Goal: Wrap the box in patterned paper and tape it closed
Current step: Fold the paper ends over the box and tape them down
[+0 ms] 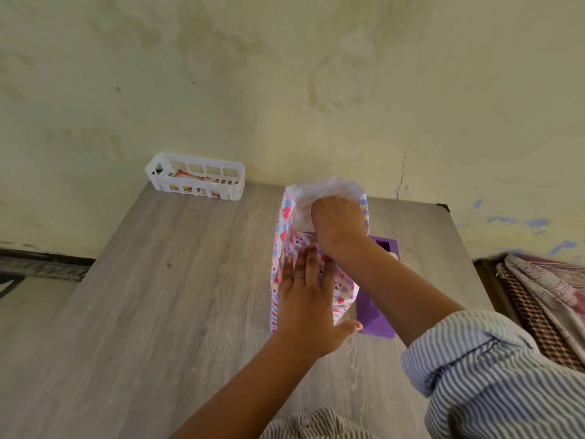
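The box lies on the wooden table point(158, 296), almost wholly covered by patterned paper point(281, 223) with red hearts and blue checks; only a sliver of the box point(306, 231) shows at the far end. My left hand point(305, 296) lies flat with straight fingers on the paper over the box top. My right hand point(337, 224) is curled at the far end, pushing the loose white-backed paper point(329, 185) down there. A purple tape dispenser point(376, 318) stands just right of the box, partly hidden by my right forearm.
A white slotted basket point(194, 180) with some packets sits at the table's far left corner against the wall. Bedding and a checked cloth point(538, 312) lie beyond the table's right edge. Bare tabletop spreads to the left of the box.
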